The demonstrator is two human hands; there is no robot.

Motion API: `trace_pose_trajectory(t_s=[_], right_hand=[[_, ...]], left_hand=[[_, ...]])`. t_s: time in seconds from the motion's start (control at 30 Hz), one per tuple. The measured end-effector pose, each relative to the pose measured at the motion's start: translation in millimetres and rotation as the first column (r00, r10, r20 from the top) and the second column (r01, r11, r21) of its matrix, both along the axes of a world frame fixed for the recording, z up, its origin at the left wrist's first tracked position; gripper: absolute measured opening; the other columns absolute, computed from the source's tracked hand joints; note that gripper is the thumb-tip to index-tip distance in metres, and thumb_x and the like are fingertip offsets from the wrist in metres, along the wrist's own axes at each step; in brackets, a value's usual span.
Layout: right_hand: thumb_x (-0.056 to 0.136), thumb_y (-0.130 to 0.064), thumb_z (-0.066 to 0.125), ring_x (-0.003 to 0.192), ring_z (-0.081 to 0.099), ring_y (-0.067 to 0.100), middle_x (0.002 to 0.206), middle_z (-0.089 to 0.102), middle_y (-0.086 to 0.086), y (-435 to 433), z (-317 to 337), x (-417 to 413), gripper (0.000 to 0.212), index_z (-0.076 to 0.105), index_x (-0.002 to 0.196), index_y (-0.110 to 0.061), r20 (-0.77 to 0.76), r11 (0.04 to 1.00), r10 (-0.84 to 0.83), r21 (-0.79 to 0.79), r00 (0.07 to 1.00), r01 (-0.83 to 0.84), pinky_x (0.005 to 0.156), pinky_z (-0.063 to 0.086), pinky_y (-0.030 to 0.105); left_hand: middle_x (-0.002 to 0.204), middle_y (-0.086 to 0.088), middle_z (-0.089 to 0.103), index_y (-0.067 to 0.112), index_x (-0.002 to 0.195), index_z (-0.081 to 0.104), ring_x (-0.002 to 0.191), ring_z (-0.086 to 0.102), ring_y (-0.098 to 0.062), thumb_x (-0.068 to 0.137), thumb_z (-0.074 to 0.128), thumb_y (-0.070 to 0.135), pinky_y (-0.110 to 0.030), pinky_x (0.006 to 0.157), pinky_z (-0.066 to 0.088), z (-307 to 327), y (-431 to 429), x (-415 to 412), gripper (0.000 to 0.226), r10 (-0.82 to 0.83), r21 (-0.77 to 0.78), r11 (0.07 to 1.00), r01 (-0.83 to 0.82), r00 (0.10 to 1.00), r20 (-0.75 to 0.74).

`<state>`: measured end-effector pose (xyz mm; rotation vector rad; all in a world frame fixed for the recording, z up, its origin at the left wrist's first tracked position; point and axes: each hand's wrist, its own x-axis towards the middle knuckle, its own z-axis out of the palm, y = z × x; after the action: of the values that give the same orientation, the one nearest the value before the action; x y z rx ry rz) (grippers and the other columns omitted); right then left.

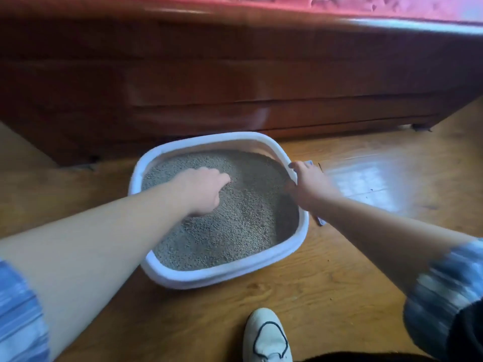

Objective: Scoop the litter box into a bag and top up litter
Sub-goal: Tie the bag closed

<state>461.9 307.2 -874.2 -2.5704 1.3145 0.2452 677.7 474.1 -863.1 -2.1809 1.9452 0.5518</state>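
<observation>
The litter box [222, 274] sits on the floor [339, 296], heavy with litter [235, 231]. My right hand [309, 182] grips its stiff rim. My left hand [202, 189] curls over it; I cannot tell if it holds anything.

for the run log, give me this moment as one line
left hand: over litter, fingers curled | right hand: grips litter box right rim | bag: not in view
</observation>
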Motion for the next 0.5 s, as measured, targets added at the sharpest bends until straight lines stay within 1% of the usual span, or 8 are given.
trace_pose_trajectory(t_s=[0.03,0.1,0.13,0.17,0.23,0.27,0.4,0.5], right_hand=[[0.090,-0.031,0.052,0.116,0.053,0.032,0.123,0.057,0.005,13,12,14,0.037,0.049,0.126,-0.022,-0.025,0.997,0.074,-0.009,0.997,-0.074,0.087,0.048,0.043],[0.090,-0.030,0.049,0.111,0.053,0.032,0.117,0.056,0.007,41,35,45,0.025,0.048,0.112,-0.019,-0.037,0.982,0.185,-0.019,0.982,-0.186,0.080,0.045,0.040],[0.091,-0.030,0.046,0.111,0.053,0.032,0.115,0.056,0.008,56,46,60,0.020,0.047,0.107,-0.018,-0.029,0.971,0.238,-0.023,0.971,-0.239,0.080,0.044,0.039],[0.091,-0.031,0.044,0.113,0.052,0.031,0.116,0.057,0.008,70,54,76,0.021,0.047,0.107,-0.018,-0.021,0.957,0.288,-0.027,0.957,-0.289,0.084,0.045,0.040],[0.092,-0.035,0.042,0.120,0.050,0.030,0.124,0.057,0.007,100,68,106,0.030,0.049,0.116,-0.019,-0.013,0.930,0.365,-0.037,0.931,-0.366,0.095,0.047,0.044],[0.093,-0.037,0.042,0.123,0.049,0.028,0.129,0.056,0.006,115,73,120,0.035,0.049,0.123,-0.019,-0.009,0.919,0.393,-0.040,0.920,-0.393,0.099,0.046,0.045],[0.097,-0.037,0.043,0.133,0.043,0.025,0.142,0.050,0.003,172,83,171,0.043,0.045,0.137,-0.020,0.008,0.872,0.489,0.003,0.872,-0.489,0.104,0.043,0.044],[0.098,-0.035,0.042,0.134,0.042,0.027,0.142,0.050,0.004,214,77,205,0.041,0.045,0.136,-0.020,0.004,0.820,0.570,0.050,0.822,-0.569,0.104,0.043,0.047]], left_hand=[[0.129,-0.003,0.054,0.029,0.138,0.041,0.114,0.054,-0.025,0.094,0.042,0.022,-0.046,0.091,0.050,9,10,6,0.045,0.008,-0.008,1.000,-0.007,1.000,0.008],[0.130,-0.003,0.054,0.028,0.135,0.043,0.117,0.054,-0.026,0.093,0.042,0.023,-0.049,0.094,0.048,30,35,22,0.042,0.021,-0.021,1.000,-0.020,0.999,0.041],[0.130,-0.003,0.054,0.028,0.135,0.043,0.118,0.053,-0.026,0.093,0.042,0.023,-0.048,0.094,0.048,39,50,33,0.042,0.024,-0.018,1.000,-0.023,0.997,0.067],[0.131,-0.003,0.053,0.028,0.135,0.043,0.119,0.053,-0.026,0.093,0.042,0.023,-0.048,0.094,0.048,47,65,44,0.041,0.028,-0.014,1.000,-0.027,0.995,0.094],[0.130,-0.001,0.053,0.028,0.133,0.044,0.120,0.054,-0.026,0.093,0.042,0.023,-0.047,0.093,0.049,60,99,66,0.041,0.049,-0.006,0.999,-0.048,0.987,0.156],[0.129,-0.001,0.053,0.029,0.133,0.044,0.118,0.054,-0.026,0.093,0.042,0.023,-0.047,0.092,0.049,66,117,77,0.040,0.073,-0.006,0.997,-0.073,0.981,0.179],[0.132,0.001,0.052,0.033,0.135,0.043,0.118,0.053,-0.025,0.095,0.038,0.023,-0.044,0.091,0.048,85,189,117,0.042,0.222,-0.006,0.974,-0.224,0.958,0.182],[0.134,0.003,0.052,0.037,0.135,0.043,0.120,0.053,-0.024,0.094,0.037,0.026,-0.043,0.092,0.048,86,242,141,0.042,0.305,0.028,0.949,-0.314,0.937,0.172]])
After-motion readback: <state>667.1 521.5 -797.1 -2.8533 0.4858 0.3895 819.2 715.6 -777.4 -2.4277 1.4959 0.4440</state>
